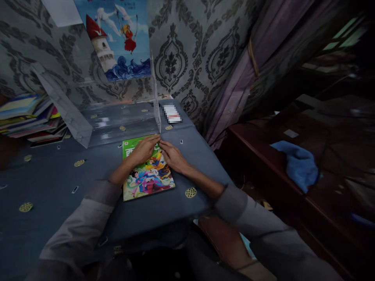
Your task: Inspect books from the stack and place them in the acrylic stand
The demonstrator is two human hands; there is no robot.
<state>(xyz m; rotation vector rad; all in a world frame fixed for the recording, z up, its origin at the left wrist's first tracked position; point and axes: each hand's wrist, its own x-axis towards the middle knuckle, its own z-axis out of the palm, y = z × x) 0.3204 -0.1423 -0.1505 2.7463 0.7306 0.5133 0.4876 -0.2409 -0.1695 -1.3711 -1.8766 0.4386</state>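
Note:
A closed picture book (149, 183) with a green top and colourful cartoon figures lies flat on the blue-grey tablecloth. My left hand (145, 149) rests on the upper part of its cover, fingers stretched toward the top right corner. On the book's right edge lies my right hand (173, 156), its fingers extended and pointing up-left toward the same corner. The fingertips of both hands nearly meet there. Part of the cover's title is hidden beneath my left hand.
Behind the book stands a clear acrylic rack (125, 119). A pile of books (32, 113) sits at the left. Past the rack lies a blurred white card (172, 113). The tablecloth (96, 210) ends at the right, beside a dark red table (263, 156) with a blue cloth (300, 166).

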